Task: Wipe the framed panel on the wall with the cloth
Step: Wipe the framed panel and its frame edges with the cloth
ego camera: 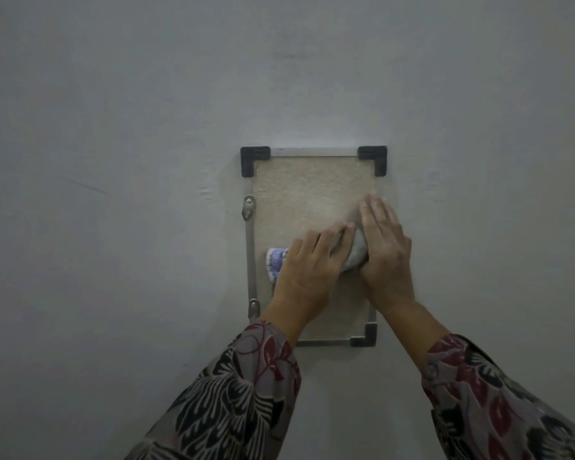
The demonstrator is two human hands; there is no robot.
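Grey wall (113, 127), beige black-cornered framed panel (306, 194); outstretched left hand (307, 270) presses bunched white-blue cloth (277, 260), flat right hand (384, 254) touching its three-o'clock end.

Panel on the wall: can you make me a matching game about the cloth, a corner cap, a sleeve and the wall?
1 cloth
2 corner cap
3 sleeve
4 wall

A black
B behind the panel
C flowery
D pressed by the left hand and right hand

Pairs: 1-D, 2-A, 3-C, 4-B
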